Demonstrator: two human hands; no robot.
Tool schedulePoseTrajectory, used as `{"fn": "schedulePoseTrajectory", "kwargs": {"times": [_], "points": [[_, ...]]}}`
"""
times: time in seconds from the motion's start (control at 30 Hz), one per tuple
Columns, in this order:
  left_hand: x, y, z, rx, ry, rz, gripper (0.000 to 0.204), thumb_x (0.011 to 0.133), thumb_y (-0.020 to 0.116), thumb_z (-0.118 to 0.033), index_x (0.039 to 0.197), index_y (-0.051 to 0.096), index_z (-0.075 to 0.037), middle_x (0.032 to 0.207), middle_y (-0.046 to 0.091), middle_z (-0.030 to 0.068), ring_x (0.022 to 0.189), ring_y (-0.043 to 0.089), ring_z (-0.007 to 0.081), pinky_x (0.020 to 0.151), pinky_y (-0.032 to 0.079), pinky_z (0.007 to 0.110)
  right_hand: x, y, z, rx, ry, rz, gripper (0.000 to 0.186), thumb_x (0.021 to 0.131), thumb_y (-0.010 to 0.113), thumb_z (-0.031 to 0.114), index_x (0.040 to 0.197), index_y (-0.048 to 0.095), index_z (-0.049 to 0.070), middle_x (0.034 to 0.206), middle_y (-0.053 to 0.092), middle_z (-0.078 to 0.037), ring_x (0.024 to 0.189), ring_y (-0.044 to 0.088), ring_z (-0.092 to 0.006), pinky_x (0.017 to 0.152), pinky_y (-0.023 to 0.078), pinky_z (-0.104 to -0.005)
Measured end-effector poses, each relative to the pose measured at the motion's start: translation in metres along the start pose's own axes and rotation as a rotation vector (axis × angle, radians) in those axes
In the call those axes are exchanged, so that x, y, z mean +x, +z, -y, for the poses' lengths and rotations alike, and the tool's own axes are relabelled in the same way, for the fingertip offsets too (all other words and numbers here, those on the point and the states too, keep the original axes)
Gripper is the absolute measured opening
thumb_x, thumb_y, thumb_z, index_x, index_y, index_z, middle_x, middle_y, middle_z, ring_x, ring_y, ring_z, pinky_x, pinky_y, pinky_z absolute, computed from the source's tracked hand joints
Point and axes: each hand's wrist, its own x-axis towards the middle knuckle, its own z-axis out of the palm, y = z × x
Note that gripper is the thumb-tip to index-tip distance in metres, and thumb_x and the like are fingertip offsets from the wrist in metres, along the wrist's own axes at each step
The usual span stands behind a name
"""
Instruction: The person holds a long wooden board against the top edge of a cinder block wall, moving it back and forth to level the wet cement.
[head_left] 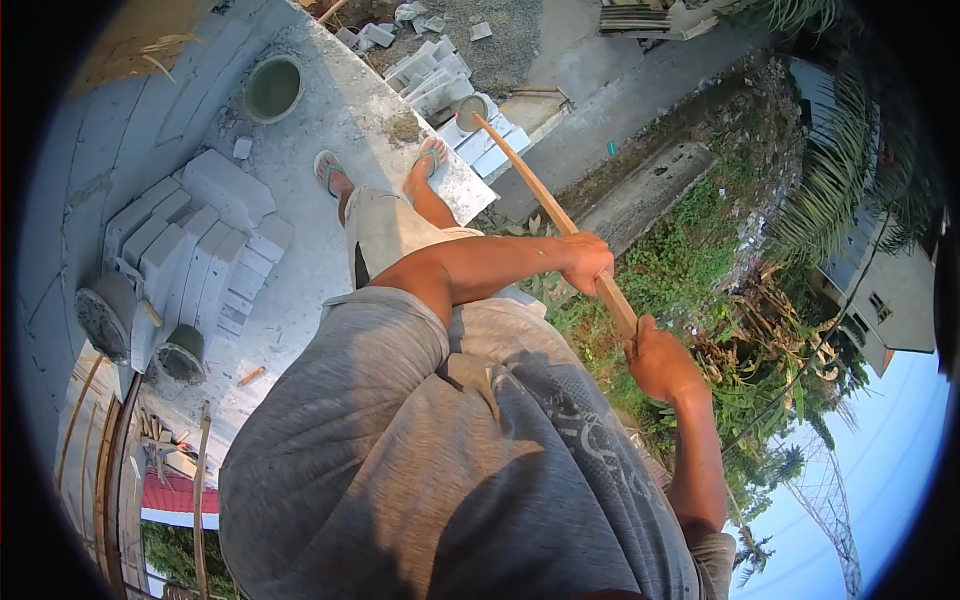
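A long wooden pole [540,190] slants out over the edge of the concrete slab, down and away from me. My left hand [587,262] is closed around its upper part. Lower in the picture, my right hand [662,362] grips the pole close to its near end. At the far end of the pole is a round bucket [472,110] with greyish contents, beside white blocks [490,148] below the slab. Whether the bucket hangs from the pole or rests there, I cannot tell. My feet in sandals [330,172] stand near the slab's edge.
The slab's edge [385,105] drops off to lower ground on the right. Left of me are stacked white blocks [190,250], two buckets [105,310] and a round tub [273,88] by the block wall [130,140]. Plants [680,260] and a paved lane [620,120] lie below.
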Motion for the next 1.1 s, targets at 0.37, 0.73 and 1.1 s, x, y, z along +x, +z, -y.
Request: {"fn": "schedulePoseTrajectory", "kwargs": {"times": [0.37, 0.73, 1.1], "points": [[0.017, -0.095, -0.099, -0.086, 0.084, -0.361, 0.016, 0.059, 0.07, -0.026, 0.067, 0.069, -0.011, 0.059, 0.062, 0.0122, 0.059, 0.061, 0.0348, 0.052, 0.046, 0.044, 0.069, 0.016, -0.093, 1.255, -0.313, -1.305, 0.073, 0.084, 0.055, 0.008, 0.148, 0.02, 0.007, 0.142, 0.038, -0.023, 0.134, 0.035, -0.0381, 0.112, 0.031, -0.0493], [0.031, -0.099, -0.157, -0.063, 0.079, -0.158, 0.025, 0.061, 0.07, -0.027, 0.054, 0.059, -0.007, 0.052, 0.056, 0.0138, 0.052, 0.057, 0.0361, 0.049, 0.044, 0.044, 0.246, 0.065, 0.019, 1.385, -0.719, -0.708, 0.014, 0.086, 0.065, 0.019, 0.089, 0.063, 0.006, 0.086, 0.06, -0.002, 0.087, 0.052, -0.011, 0.08, 0.043, -0.029], [0.003, -0.092, -0.12, -0.009, -0.017, -0.086, 0.026, 0.064, 0.07, -0.028, 0.057, 0.059, -0.006, 0.056, 0.058, 0.0141, 0.057, 0.058, 0.0377, 0.052, 0.043, 0.047, 0.253, 0.072, 0.067, 1.383, -0.805, -0.804, 0.027, 0.091, 0.064, 0.02, 0.069, 0.054, 0.008, 0.063, 0.042, 0.008, 0.065, 0.034, -0.0031, 0.055, 0.031, -0.0267]]}}
